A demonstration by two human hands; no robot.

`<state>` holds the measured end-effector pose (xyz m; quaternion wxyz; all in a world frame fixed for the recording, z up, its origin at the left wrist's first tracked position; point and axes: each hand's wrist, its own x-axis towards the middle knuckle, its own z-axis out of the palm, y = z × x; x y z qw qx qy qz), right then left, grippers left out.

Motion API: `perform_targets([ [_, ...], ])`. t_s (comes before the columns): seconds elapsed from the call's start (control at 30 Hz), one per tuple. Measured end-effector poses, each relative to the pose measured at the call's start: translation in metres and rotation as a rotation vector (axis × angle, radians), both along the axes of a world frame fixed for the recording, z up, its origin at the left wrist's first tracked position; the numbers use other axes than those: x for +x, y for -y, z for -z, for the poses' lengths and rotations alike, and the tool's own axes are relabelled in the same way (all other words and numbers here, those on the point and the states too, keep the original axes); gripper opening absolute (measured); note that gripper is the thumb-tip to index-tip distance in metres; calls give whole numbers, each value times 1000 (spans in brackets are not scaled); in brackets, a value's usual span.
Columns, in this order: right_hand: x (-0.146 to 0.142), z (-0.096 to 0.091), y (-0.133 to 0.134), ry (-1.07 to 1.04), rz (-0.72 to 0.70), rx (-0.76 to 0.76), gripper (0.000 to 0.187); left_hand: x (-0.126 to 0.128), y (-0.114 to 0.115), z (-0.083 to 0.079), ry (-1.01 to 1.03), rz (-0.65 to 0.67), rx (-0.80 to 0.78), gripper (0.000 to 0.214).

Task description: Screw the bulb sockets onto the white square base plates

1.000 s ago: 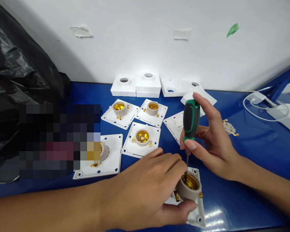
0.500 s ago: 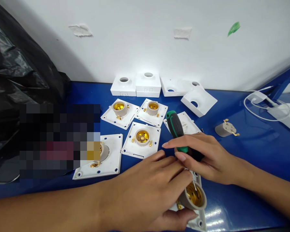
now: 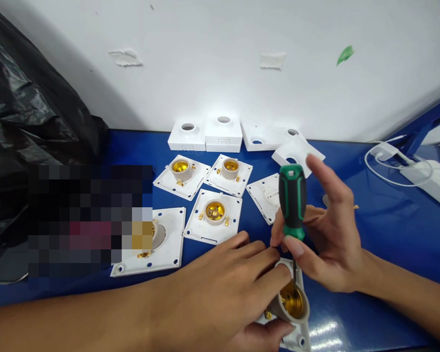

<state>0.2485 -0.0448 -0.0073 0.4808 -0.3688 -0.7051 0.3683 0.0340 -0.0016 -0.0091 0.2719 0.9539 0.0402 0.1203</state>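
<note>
My left hand (image 3: 227, 288) is wrapped round a lamp socket (image 3: 291, 303) on a white square plate near the table's front edge; the socket shows a brass threaded inside and is tilted toward me. My right hand (image 3: 322, 234) pinches a screwdriver (image 3: 292, 201) with a green and black handle. The screwdriver stands nearly upright and its thin shaft reaches down into the socket's mouth. The index finger of my right hand sticks up beside the handle.
Several more white plates with brass sockets (image 3: 215, 215) lie behind on the blue table (image 3: 388, 234). White square covers (image 3: 223, 133) line the wall. A loose socket part lies to the right, a white power strip (image 3: 432, 181) with cable at far right, black plastic sheeting (image 3: 29, 122) at left.
The screwdriver went from upright to leaning left and low, and now stands upright again with its tip in the socket. The socket has tilted toward me in my left hand.
</note>
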Motion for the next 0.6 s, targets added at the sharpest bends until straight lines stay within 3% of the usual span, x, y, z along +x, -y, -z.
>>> perform_targets([
  [0.13,-4,-4,4,-77,-29,-111,99,0,0,0,-18,-8,-16,37],
  [0.37,-6,-11,9,-173,-30,-317,62,1,0,1,15,-30,-39,35],
  [0.6,-12,-8,10,-254,24,-310,57,2,3,-1,-42,-55,-16,39],
])
